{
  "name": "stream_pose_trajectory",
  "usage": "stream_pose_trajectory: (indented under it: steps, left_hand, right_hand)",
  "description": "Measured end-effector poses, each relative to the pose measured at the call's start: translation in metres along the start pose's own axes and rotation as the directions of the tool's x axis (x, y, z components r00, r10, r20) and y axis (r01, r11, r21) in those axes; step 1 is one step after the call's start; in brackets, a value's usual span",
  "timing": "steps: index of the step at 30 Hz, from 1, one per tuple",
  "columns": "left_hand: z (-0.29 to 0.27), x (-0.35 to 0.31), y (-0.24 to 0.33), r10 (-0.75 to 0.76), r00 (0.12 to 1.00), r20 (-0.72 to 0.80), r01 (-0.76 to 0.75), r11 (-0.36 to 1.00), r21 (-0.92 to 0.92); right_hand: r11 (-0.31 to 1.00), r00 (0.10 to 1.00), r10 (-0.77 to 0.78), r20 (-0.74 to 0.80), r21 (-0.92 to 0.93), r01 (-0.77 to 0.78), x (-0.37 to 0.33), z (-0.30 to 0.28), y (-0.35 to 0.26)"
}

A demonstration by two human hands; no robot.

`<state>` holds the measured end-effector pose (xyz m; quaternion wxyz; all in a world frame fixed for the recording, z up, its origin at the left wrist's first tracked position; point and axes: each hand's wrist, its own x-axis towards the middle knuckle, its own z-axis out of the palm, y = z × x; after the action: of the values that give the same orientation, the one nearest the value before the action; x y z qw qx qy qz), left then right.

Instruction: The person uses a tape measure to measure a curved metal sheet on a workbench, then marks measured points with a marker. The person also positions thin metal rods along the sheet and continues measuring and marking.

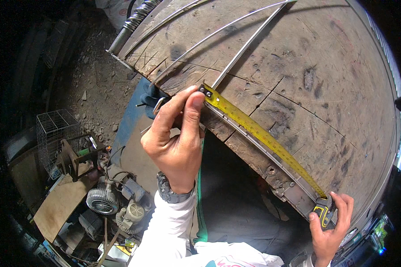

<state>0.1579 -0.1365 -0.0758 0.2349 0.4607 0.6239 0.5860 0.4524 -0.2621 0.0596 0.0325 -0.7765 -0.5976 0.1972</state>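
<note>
A yellow tape measure [265,132] is drawn out along the near edge of a worn wooden tabletop [312,107]. Its hooked end is pinched between the thumb and forefinger of my left hand [176,135], by the table's left corner. My right hand [332,236] grips the black and yellow case [321,212] at the other end. Just below the blade, a thin metal strip [265,153] runs along the edge. A straight metal bar [254,40] lies across the top, one end close to the tape's hook. Part of the tabletop's corner is hidden behind my left hand.
Curved thin rods [214,35] lie at the far left of the tabletop, beside a ribbed metal piece [140,15]. On the ground at left are electric motors [103,199], a wire cage [58,133] and a wooden board [60,209].
</note>
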Motion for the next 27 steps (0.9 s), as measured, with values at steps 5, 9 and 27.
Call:
stream_pose_trajectory:
  steps: [5,9,27]
  left_hand:
    - [0.002,0.002,0.003,-0.082,0.995,-0.049,0.082,0.997,0.009]
    - [0.000,0.006,0.002,-0.108,0.994,-0.001,0.108,0.993,-0.049]
    - [-0.011,0.008,0.000,-0.016,0.999,-0.042,0.020,0.994,0.110]
  right_hand:
    - [0.998,0.999,-0.027,0.027,0.055,0.026,0.002,-0.001,-0.006]
    - [0.996,0.999,-0.028,0.042,0.080,0.024,0.004,0.001,-0.006]
    - [0.979,0.995,-0.049,0.090,0.204,0.030,0.014,-0.004,-0.009]
